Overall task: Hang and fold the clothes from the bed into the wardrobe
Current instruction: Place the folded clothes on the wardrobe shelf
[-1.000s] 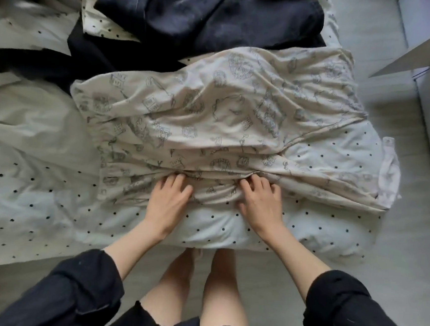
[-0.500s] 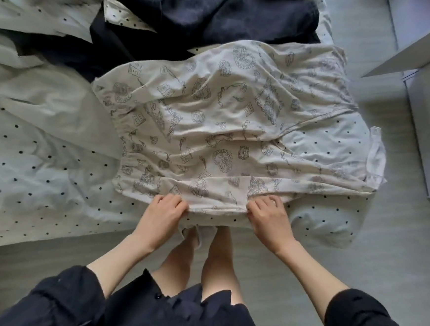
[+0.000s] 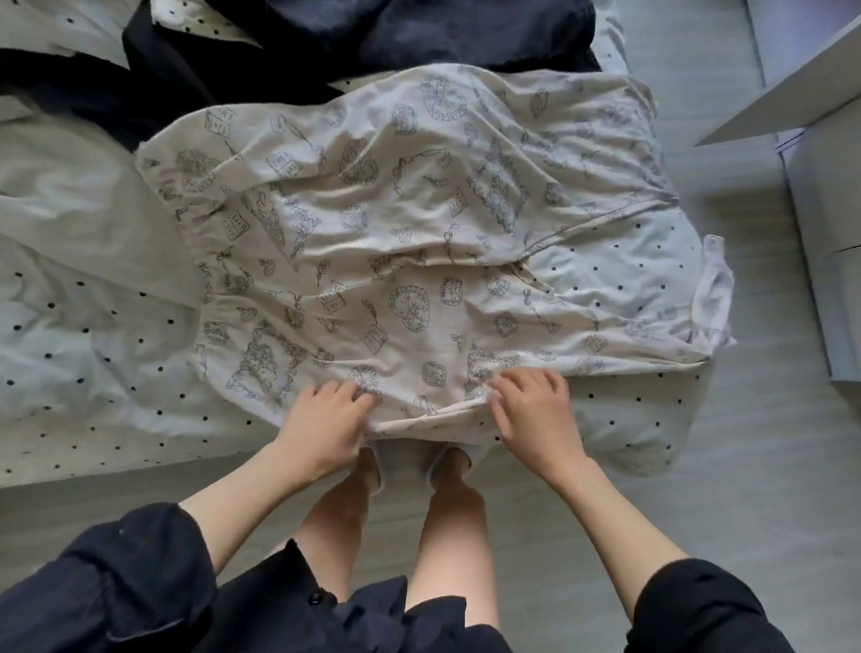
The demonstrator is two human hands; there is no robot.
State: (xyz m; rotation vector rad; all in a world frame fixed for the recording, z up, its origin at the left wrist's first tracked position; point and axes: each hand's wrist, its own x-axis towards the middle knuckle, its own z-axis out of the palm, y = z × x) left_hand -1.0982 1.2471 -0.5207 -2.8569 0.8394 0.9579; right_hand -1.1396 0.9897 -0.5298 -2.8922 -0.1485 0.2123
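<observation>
Pinching printed garment (image 3: 398,251) hem: left hand (image 3: 325,421), right hand (image 3: 534,417), fingers curled, palms down.

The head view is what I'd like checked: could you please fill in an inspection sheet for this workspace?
Surface: bed with a polka-dot cover, rumpled.
Job's things: cream printed garment spread flat across the bed corner, its near edge hanging over the side.
Clutter: dark clothes piled at the far end of the bed.
Grippers: left hand and right hand each grip the garment's near edge.
Cables: nothing seen.
Surroundings: pale floor; white cabinet to the right.
</observation>
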